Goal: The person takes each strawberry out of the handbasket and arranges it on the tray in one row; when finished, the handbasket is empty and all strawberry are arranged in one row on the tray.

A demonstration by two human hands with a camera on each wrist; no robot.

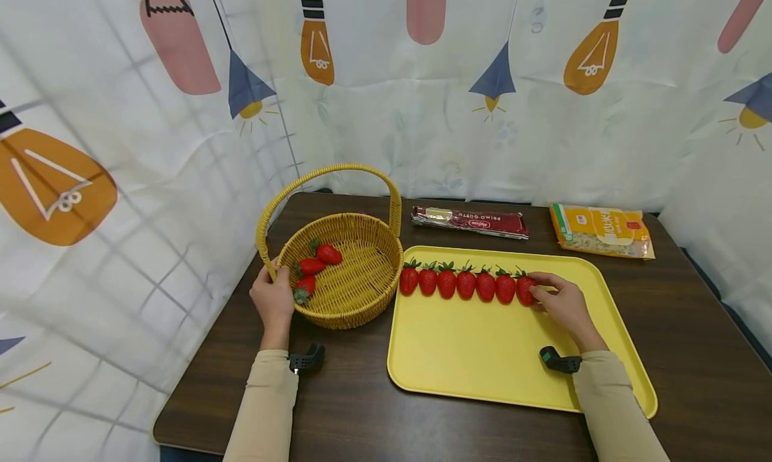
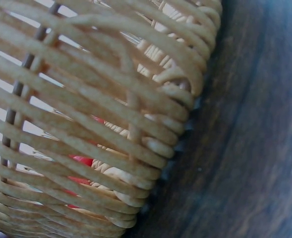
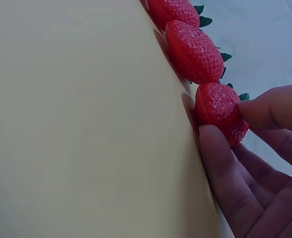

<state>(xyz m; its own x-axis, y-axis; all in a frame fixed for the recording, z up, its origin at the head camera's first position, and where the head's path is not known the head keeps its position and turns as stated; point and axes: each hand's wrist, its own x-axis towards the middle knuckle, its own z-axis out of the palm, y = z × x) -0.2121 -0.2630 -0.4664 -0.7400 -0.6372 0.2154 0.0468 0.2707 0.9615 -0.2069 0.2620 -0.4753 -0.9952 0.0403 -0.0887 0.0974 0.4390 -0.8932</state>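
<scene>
My left hand (image 1: pixel 273 297) grips the left side of a yellow wicker basket (image 1: pixel 378 300), at the rim where its tall arched handle begins. Three strawberries, one of them a red strawberry (image 1: pixel 329 253), lie inside at the basket's left. On the yellow tray (image 1: pixel 476 355), several strawberries stand in a row along the far edge, green leaves pointing away from me. My right hand (image 1: pixel 562 305) pinches the rightmost strawberry (image 3: pixel 217 105) between thumb and fingers, low over the tray. The left wrist view shows the woven basket wall (image 2: pixel 86 99) close up, with bits of red behind its gaps.
Behind the tray lie a dark red packet (image 1: pixel 470 222) and, to its right, an orange and yellow food bag (image 1: pixel 602 231). All rest on a dark wooden table (image 1: pixel 356 395). A patterned white curtain (image 1: pixel 392 113) hangs around the table's far and left sides.
</scene>
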